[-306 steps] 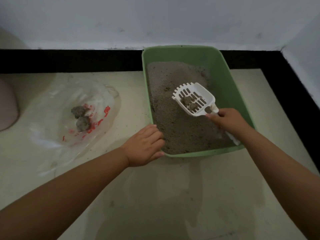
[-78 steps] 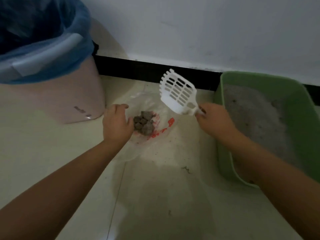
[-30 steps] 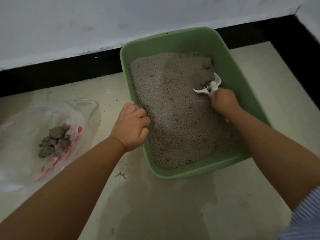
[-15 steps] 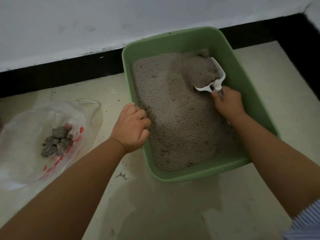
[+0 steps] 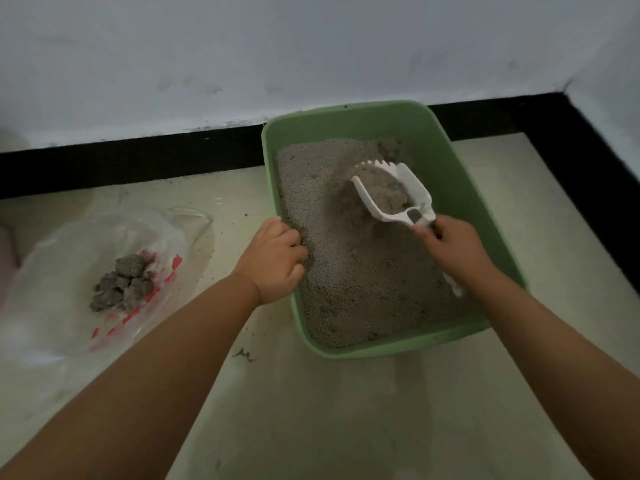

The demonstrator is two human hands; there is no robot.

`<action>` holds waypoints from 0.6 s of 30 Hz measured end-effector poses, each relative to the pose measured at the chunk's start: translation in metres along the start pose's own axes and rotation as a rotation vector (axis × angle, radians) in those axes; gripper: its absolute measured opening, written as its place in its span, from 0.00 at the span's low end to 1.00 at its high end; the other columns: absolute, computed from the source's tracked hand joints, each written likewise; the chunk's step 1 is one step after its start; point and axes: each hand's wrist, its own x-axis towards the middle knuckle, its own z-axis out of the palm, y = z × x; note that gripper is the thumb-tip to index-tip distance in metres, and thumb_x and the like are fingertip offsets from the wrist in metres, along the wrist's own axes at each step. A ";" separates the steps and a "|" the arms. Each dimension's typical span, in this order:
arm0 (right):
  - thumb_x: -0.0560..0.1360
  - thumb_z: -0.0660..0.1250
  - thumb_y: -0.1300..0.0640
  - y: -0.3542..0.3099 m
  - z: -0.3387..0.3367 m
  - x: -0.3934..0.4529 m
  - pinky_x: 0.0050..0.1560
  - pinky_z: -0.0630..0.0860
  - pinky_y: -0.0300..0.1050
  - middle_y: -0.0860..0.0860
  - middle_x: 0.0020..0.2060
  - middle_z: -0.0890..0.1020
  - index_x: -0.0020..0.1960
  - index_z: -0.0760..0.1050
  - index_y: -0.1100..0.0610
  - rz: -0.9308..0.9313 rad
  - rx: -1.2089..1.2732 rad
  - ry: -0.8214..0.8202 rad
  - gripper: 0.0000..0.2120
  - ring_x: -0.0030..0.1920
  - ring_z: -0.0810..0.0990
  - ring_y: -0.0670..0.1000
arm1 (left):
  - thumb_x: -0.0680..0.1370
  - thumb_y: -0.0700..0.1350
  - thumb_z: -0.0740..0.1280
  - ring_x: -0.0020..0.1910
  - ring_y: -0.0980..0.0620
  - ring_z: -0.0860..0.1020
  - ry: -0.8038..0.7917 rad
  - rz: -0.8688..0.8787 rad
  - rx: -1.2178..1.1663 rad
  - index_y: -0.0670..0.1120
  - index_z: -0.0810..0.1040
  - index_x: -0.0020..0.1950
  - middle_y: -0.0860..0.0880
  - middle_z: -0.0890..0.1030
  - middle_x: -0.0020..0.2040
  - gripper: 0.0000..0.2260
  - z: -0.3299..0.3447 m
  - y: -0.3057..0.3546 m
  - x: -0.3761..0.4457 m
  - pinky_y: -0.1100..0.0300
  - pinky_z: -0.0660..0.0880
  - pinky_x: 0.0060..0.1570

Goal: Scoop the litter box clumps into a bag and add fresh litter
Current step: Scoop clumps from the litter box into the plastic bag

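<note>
Nothing I can read from here. The clear plastic bag (image 5: pixel 104 271) on the floor near the left edge carries red print, but it is crumpled and blurred, so I get no letters or numbers. I see no label on the green litter box (image 5: pixel 460 174).

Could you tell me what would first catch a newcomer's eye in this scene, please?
The green litter box against the wall stands out, with the right hand lifting a white scoop heaped with litter over it. The left hand holds the box's left rim. On the floor to the left, a clear bag holds grey clumps.
</note>
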 end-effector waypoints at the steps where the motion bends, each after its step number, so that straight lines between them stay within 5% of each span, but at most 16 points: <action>1: 0.79 0.60 0.56 -0.001 -0.001 -0.004 0.30 0.57 0.45 0.55 0.31 0.71 0.40 0.72 0.65 0.002 -0.036 -0.009 0.14 0.35 0.69 0.52 | 0.67 0.45 0.54 0.35 0.47 0.71 0.002 -0.001 0.007 0.42 0.75 0.26 0.47 0.72 0.26 0.15 -0.001 0.001 0.000 0.55 0.60 0.53; 6: 0.79 0.60 0.56 -0.006 0.002 -0.022 0.28 0.59 0.37 0.49 0.27 0.68 0.39 0.70 0.61 -0.040 -0.095 -0.030 0.11 0.31 0.68 0.51 | 0.66 0.45 0.54 0.28 0.46 0.74 -0.003 0.039 -0.010 0.43 0.75 0.24 0.48 0.71 0.25 0.15 -0.009 0.006 -0.002 0.52 0.74 0.52; 8: 0.78 0.60 0.58 -0.008 0.003 -0.026 0.29 0.57 0.43 0.53 0.31 0.72 0.42 0.73 0.64 -0.064 -0.104 0.005 0.11 0.35 0.69 0.53 | 0.66 0.45 0.54 0.28 0.46 0.75 -0.016 0.047 -0.005 0.43 0.76 0.25 0.48 0.71 0.25 0.15 -0.012 0.010 -0.002 0.45 0.77 0.47; 10: 0.78 0.61 0.59 -0.009 0.006 -0.029 0.30 0.55 0.44 0.55 0.31 0.72 0.38 0.72 0.63 -0.073 -0.070 0.008 0.12 0.33 0.69 0.53 | 0.65 0.45 0.54 0.29 0.46 0.75 -0.024 0.038 -0.005 0.43 0.76 0.25 0.48 0.72 0.25 0.15 -0.013 0.012 -0.004 0.43 0.77 0.47; 14: 0.77 0.62 0.63 -0.017 0.010 -0.032 0.29 0.63 0.31 0.44 0.24 0.63 0.29 0.56 0.47 -0.130 -0.059 0.029 0.23 0.27 0.62 0.41 | 0.65 0.46 0.55 0.32 0.46 0.74 -0.012 0.036 -0.043 0.43 0.76 0.26 0.47 0.72 0.27 0.14 -0.009 0.021 -0.018 0.50 0.70 0.57; 18: 0.78 0.62 0.60 -0.020 0.012 -0.028 0.29 0.58 0.32 0.45 0.25 0.63 0.29 0.56 0.47 -0.086 -0.091 -0.026 0.22 0.28 0.62 0.44 | 0.66 0.45 0.55 0.37 0.49 0.62 0.046 0.019 -0.112 0.42 0.74 0.28 0.45 0.71 0.28 0.12 -0.005 0.032 -0.031 0.50 0.62 0.57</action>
